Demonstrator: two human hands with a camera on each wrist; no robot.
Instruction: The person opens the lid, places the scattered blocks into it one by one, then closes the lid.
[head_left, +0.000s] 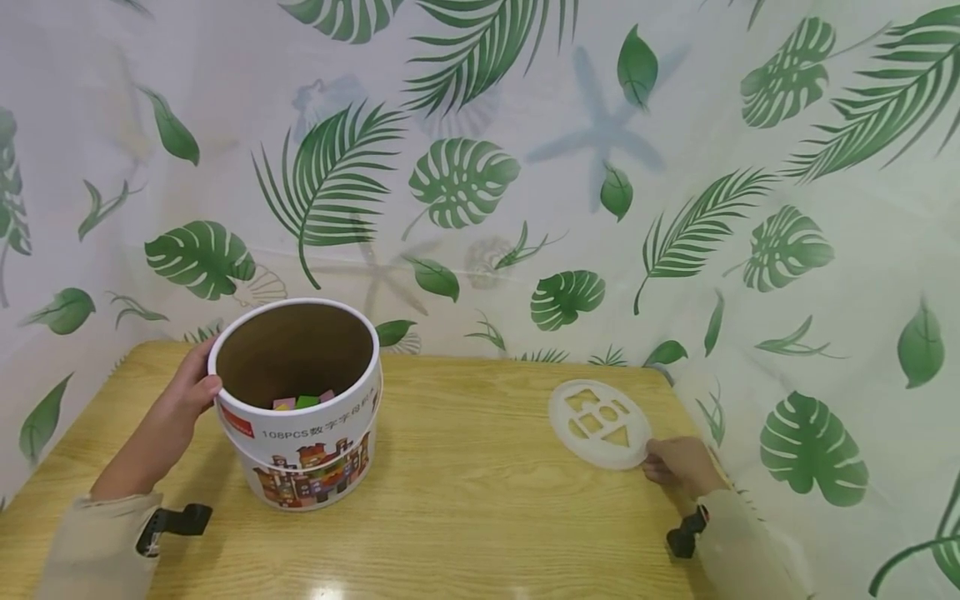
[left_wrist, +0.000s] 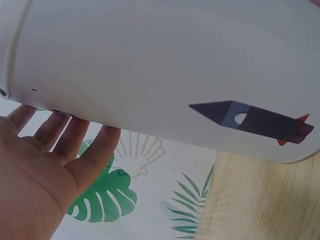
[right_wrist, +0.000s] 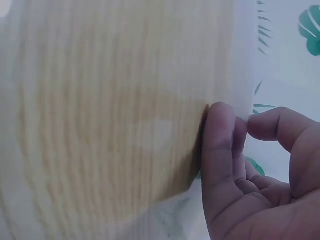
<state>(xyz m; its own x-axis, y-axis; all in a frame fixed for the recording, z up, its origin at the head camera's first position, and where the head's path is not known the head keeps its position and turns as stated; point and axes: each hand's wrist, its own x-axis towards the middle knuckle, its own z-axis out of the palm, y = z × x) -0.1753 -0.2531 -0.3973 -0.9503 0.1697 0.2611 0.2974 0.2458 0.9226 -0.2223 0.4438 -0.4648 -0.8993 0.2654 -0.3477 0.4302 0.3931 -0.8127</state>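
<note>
A white printed bucket [head_left: 307, 492] stands on the left part of the table, its mouth facing up. Colored blocks [head_left: 306, 402] show at the bottom inside it, pink and green among them. My left hand [head_left: 174, 414] touches the bucket's outer left side near the rim, thumb toward the front. In the left wrist view its fingers [left_wrist: 92, 152] lie spread and fairly straight against the wall. At the right, my right hand [head_left: 684, 467] pinches the edge of a round translucent lid [head_left: 637, 429] with several shape cut-outs. The right wrist view shows thumb and fingers [right_wrist: 218, 135] at that edge.
The wood-grain table [head_left: 465, 500] stretches between bucket and lid. A leaf-patterned sheet [head_left: 480, 275] hangs behind it and along both sides. A thin white handle [head_left: 300, 469] hangs across the bucket's front. Dark straps sit at both wrists.
</note>
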